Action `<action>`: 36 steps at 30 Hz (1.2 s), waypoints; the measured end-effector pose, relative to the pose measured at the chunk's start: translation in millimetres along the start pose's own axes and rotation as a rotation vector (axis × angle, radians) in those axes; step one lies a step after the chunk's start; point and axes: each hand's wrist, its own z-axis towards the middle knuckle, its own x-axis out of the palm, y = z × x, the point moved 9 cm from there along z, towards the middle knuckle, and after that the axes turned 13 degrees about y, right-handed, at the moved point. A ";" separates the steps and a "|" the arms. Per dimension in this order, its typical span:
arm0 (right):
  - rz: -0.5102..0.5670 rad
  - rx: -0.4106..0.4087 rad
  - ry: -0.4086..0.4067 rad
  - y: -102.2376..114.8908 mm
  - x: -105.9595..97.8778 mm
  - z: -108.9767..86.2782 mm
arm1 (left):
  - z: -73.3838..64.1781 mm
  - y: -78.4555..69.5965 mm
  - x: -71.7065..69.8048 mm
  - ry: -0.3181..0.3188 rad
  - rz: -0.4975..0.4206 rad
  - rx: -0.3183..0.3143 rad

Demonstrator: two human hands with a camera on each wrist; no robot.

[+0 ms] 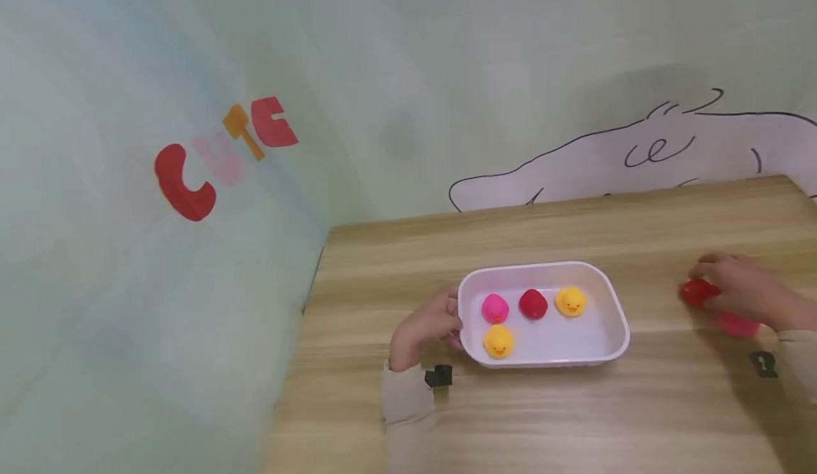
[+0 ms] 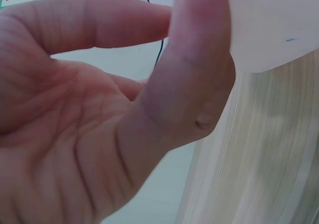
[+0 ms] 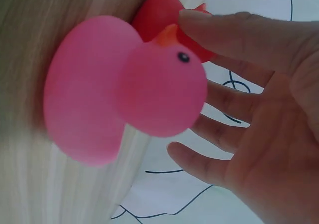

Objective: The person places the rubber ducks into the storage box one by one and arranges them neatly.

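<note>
My left hand [image 1: 435,321] holds the left end of a white plastic tray [image 1: 609,332]; the left wrist view shows curled fingers [image 2: 194,84] against the tray's wall [image 2: 269,30]. Inside the tray sit a pink rubber duck [image 1: 495,309], a red one [image 1: 532,304] and two yellow ones [image 1: 571,301]. To the right of the tray, my right hand [image 1: 743,289] grips another red rubber duck [image 1: 699,292] at table level, its thumb [image 3: 234,32] on the duck's head. A second pink rubber duck [image 3: 94,94] stands on the table, just beneath that hand.
The wooden table [image 1: 510,424] meets a painted wall at the back and another on the left, with CUTE lettering [image 1: 185,183]. Black pieces show by each wrist, one by the left sleeve [image 1: 408,396] and one by the right sleeve [image 1: 798,360].
</note>
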 end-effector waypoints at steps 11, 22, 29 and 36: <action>0.046 0.054 0.034 3.7 -5.2 -6.8 | 2.7 1.4 -2.0 0.009 -0.007 0.004; 0.042 -0.005 -0.029 32.0 -18.0 -5.2 | 3.5 1.3 -1.8 0.008 -0.038 0.006; -0.004 -0.045 -0.027 59.2 -25.2 -2.8 | 3.9 1.6 -2.0 0.005 -0.029 -0.005; -0.003 -0.096 -0.046 88.5 -34.6 -1.7 | 1.8 -0.4 -3.0 -0.011 0.015 -0.020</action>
